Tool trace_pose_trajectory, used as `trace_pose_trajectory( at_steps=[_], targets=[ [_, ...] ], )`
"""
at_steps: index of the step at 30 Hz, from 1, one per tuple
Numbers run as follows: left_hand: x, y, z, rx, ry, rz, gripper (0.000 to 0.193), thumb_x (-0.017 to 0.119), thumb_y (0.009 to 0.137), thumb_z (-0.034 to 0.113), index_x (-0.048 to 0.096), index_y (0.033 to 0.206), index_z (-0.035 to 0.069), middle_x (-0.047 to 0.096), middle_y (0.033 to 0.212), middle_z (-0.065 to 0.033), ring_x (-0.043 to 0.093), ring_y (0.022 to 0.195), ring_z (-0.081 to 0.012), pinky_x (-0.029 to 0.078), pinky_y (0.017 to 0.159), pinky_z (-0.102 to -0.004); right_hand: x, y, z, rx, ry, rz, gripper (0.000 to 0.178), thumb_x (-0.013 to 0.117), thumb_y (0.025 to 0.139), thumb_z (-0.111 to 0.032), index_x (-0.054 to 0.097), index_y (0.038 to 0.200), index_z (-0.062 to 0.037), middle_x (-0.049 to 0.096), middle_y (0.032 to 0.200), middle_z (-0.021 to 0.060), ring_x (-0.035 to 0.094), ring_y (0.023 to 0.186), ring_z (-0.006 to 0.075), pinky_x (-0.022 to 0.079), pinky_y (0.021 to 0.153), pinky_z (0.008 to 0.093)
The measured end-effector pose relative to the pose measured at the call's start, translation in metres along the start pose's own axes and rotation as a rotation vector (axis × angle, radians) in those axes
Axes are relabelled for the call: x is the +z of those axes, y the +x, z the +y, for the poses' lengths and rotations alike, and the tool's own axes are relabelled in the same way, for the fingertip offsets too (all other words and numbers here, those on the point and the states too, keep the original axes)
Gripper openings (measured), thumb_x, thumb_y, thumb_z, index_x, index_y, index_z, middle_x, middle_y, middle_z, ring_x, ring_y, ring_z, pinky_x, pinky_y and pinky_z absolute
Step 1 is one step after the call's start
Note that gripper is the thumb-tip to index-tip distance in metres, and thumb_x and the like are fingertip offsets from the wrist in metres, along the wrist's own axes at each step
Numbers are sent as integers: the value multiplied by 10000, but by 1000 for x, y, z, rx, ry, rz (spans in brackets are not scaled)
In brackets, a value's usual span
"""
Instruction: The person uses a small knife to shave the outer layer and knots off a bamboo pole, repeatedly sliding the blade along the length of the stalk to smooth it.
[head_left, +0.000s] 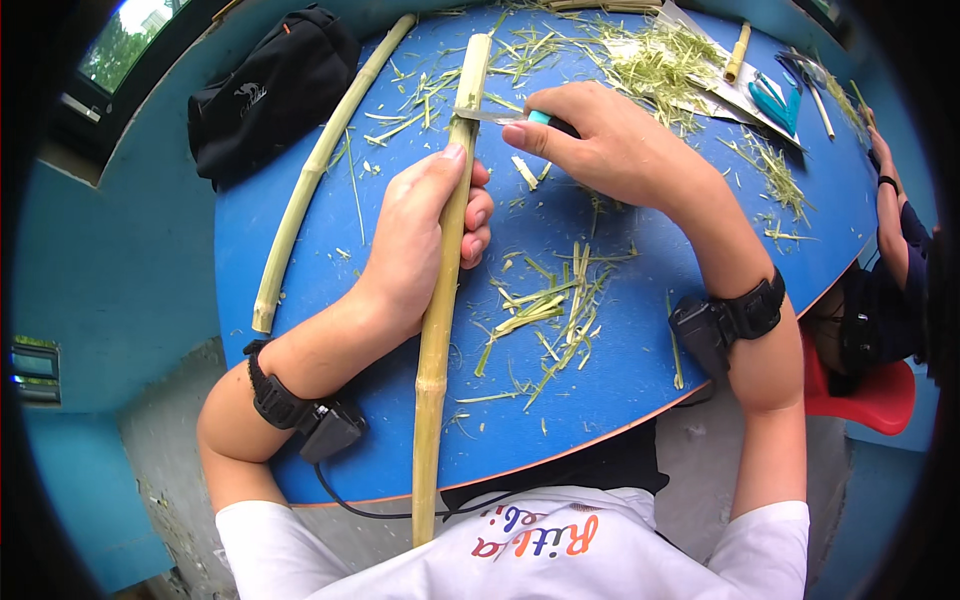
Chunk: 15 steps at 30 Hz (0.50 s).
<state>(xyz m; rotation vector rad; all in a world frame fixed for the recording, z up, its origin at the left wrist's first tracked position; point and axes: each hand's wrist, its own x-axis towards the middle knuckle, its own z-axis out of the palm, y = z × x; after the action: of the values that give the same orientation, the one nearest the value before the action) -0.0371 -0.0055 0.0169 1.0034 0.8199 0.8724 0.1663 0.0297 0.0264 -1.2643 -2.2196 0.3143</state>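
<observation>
**Cane stalk (434, 345) in the left hand (415, 220), knife (503, 118) across its upper part**

OK, going left to right. Far left there's a black bag (275, 95) by the edge of the blue surface (620, 390), then a second pale green stalk (322, 157) lying on its own at a slant, no hand on it.

Next comes the left hand, wrapped firmly around the main stalk from its left side, thumb up top and fingers curled round the right. That stalk sits a bit left of centre with its long axis running nearly straight away from the person, the far end leaning slightly right. The near end sticks out past the surface's edge to the white shirt (640, 560); can't tell if it's touching.

The bit to watch imo: the blade lies crosswise on the stalk, just beyond the left thumb, and the part past it looks paler. Left hand is the nearer one, since it's actually on the stalk. The right hand (600, 135) is off to the right, gripping the knife's handle.

Further right: loose green shavings (545, 305), a bigger heap (655, 70) by some white paper (745, 98), a short cane piece (738, 55), a teal tool (773, 105), and someone else's arm (888, 225) at the rim.
</observation>
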Motion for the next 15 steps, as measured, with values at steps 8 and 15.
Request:
trace_pose_trajectory(
  at_steps=[8,15],
  targets=[
    [5,0,-2,28,23,20,323,416,1006,362,440,916,52,425,648,-17,374,494,-70,336,437,-210,3,2,-6,4,-5,-29,530,539,920,-447,507,741,51,444,600,188,401,575,320,342,556,429],
    [3,1,-3,2,28,32,301,404,1011,342,420,904,61,411,651,-19,349,509,-68,330,438,-209,9,4,-9,7,-6,-30,487,541,917,-410,525,752,49,492,637,222,459,618,385,357,577,452]
  ],
)
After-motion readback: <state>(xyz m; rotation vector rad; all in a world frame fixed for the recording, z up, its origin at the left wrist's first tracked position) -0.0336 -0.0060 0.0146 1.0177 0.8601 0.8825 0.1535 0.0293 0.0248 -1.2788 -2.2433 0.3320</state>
